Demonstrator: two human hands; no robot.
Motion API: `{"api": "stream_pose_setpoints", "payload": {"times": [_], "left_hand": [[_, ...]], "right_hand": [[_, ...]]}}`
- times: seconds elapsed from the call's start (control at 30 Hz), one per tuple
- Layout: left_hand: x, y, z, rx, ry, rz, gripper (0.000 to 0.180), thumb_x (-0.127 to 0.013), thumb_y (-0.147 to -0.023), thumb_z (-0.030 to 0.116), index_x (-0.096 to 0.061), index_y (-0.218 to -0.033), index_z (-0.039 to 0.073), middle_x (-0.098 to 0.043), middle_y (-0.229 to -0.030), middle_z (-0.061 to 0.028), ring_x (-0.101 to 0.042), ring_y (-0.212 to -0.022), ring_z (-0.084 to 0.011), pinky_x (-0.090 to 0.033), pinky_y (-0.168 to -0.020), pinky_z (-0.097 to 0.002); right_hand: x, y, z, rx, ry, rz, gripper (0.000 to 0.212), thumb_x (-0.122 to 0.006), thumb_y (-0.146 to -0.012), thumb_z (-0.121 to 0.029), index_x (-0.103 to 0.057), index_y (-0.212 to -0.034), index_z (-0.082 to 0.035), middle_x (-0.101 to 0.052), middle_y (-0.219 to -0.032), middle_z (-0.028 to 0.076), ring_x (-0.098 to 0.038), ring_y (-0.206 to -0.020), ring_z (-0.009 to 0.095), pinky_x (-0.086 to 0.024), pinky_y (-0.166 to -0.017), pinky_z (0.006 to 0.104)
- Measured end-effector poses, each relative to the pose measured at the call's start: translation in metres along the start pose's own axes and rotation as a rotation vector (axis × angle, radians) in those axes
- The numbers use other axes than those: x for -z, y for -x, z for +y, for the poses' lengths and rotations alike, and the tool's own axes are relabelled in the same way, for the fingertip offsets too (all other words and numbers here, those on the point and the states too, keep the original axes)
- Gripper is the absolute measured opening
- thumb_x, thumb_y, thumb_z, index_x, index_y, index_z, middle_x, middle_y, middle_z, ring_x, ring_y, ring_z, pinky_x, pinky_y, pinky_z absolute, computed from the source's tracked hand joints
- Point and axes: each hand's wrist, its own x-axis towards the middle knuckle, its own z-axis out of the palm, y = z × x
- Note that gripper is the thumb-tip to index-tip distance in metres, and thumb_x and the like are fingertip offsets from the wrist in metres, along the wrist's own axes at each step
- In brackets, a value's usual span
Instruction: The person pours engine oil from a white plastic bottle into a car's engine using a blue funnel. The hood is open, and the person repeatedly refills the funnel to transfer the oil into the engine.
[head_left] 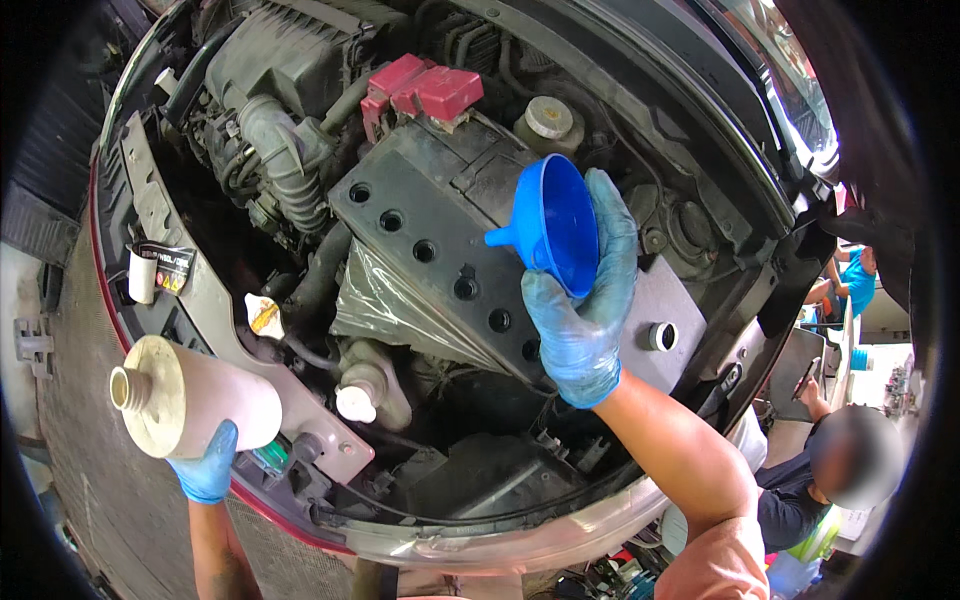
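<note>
My right grip [588, 338] holds a blue funnel [556, 228] over the battery [420, 200]; my left grip [207, 467] clasps a tilted white bottle [205, 395] left of the battery.

Bottle [215, 405] in left hand [208, 465], left of battery [410, 180], funnel [568, 225] in right hand [585, 345], over battery
</note>
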Motion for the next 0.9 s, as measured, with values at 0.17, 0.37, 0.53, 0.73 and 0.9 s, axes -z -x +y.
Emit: {"api": "stream_pose_setpoints", "payload": {"times": [0.17,0.37,0.53,0.73,0.9], "left_hand": [[0.000,-0.002,0.001,0.026,0.111,-0.089,0.124,-0.092,-0.062,0.031,-0.022,-0.163,0.011,-0.043,-0.157,-0.0137,-0.045,-0.144,-0.0316,-0.036,-0.122,-0.0479],[0.003,0.001,0.009,0.214,0.076,-0.126,0.122,-0.090,-0.065,0.036,-0.023,-0.163,0.008,-0.042,-0.158,-0.0144,-0.044,-0.145,-0.0311,-0.036,-0.121,-0.0472],[0.000,-0.010,0.007,0.034,-0.020,-0.144,0.123,-0.089,-0.065,0.042,-0.024,-0.163,0.007,-0.041,-0.159,-0.0151,-0.042,-0.147,-0.0315,-0.033,-0.123,-0.0474],[-0.008,-0.011,0.009,0.011,0.101,-0.051,0.118,-0.089,-0.066,0.042,-0.030,-0.161,0.004,-0.045,-0.157,-0.0149,-0.047,-0.144,-0.0317,-0.037,-0.121,-0.0468],[-0.010,-0.013,0.011,0.056,0.113,-0.052,0.117,-0.089,-0.066,0.042,-0.030,-0.161,0.004,-0.047,-0.155,-0.0145,-0.047,-0.143,-0.0310,-0.036,-0.121,-0.0464]], "right_hand": [[0.005,0.004,0.001,0.147,0.214,-0.075,0.111,-0.091,-0.075,-0.021,-0.023,-0.160,0.003,-0.041,-0.152,0.019,-0.050,-0.137,0.030,-0.045,-0.113,0.0449],[0.022,0.007,-0.005,-0.014,0.175,-0.190,0.112,-0.088,-0.072,-0.023,-0.023,-0.160,0.003,-0.042,-0.151,0.020,-0.053,-0.134,0.031,-0.045,-0.113,0.0449],[0.022,0.015,-0.003,-0.019,0.242,-0.149,0.111,-0.087,-0.075,-0.032,-0.025,-0.159,0.003,-0.045,-0.148,0.022,-0.053,-0.133,0.031,-0.045,-0.112,0.0446],[0.018,0.013,0.001,0.202,0.289,-0.158,0.109,-0.088,-0.076,-0.039,-0.030,-0.156,0.007,-0.046,-0.147,0.022,-0.054,-0.132,0.032,-0.045,-0.111,0.0450],[0.012,0.020,0.002,0.202,0.278,-0.131,0.104,-0.084,-0.081,-0.038,-0.028,-0.157,0.006,-0.045,-0.148,0.022,-0.053,-0.133,0.032,-0.045,-0.111,0.0458]]}}
